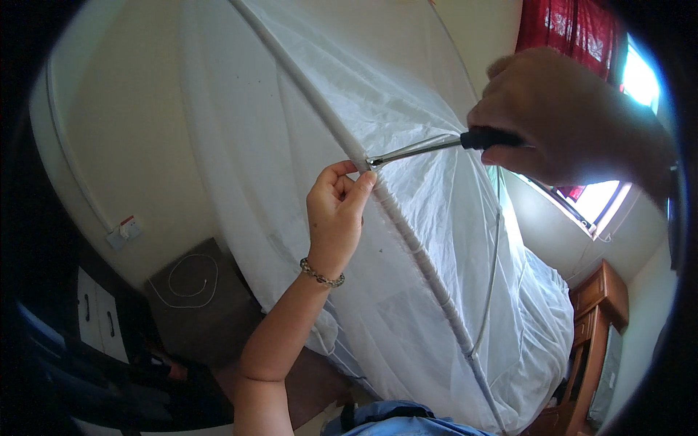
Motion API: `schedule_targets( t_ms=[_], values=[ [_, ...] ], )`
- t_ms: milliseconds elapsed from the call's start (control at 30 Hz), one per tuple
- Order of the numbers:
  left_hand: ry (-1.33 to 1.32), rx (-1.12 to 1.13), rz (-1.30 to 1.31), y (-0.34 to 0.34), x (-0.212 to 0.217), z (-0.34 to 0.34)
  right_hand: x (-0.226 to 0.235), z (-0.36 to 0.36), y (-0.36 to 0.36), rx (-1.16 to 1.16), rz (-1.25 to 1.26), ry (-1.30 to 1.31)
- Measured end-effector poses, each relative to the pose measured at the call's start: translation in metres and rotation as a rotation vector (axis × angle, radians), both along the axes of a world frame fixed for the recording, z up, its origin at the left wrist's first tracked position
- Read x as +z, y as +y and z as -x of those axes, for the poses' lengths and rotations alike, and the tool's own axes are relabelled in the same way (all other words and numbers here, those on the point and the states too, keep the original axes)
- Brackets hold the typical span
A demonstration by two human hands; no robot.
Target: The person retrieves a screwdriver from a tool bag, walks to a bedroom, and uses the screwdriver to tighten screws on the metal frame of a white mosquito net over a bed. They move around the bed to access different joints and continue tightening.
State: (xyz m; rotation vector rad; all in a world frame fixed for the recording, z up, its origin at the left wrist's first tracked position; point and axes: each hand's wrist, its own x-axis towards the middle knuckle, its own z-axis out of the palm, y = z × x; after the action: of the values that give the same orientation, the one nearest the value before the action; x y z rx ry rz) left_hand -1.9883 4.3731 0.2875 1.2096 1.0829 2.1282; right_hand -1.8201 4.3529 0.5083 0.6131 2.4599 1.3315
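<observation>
White netting of a tent-like mosquito net (305, 109) fills the middle, with a dark low cabinet (196, 305) bearing a looped white cord (190, 285) down at the left. Left hand (334, 218), a beaded bracelet (321, 275) at its wrist, pinches the sleeved pole (407, 232) with fingers (361, 190) closed on the fabric. At right, the right hand (552, 116) is clenched around the black handle of a screwdriver (436, 147), whose metal tip touches the pole just beside the left fingertips.

White sheer net (407, 240), black-handled silver screwdriver (436, 145) — red patterned curtain (571, 33), brown wooden cabinet (592, 320).
</observation>
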Motion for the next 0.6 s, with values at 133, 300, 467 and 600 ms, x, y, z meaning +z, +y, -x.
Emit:
schedule_targets(
  t_ms=[133,300,467,600],
  values=[
    [-0.05,-0.02,0.005,-0.002,-0.001,-0.006,-0.008,-0.006,0.012,0.736,-0.541,-0.213],
    [-0.106,-0.031,0.022,-0.002,0.001,-0.005,-0.02,-0.003,0.019,0.391,-0.403,0.037],
    [-0.129,-0.042,0.013,-0.002,0.002,-0.003,-0.005,-0.001,0.009,-0.244,0.215,0.247],
    [-0.095,-0.031,0.004,-0.001,0.0,-0.002,0.012,0.002,0.018,-0.331,0.393,0.202]
  ],
)
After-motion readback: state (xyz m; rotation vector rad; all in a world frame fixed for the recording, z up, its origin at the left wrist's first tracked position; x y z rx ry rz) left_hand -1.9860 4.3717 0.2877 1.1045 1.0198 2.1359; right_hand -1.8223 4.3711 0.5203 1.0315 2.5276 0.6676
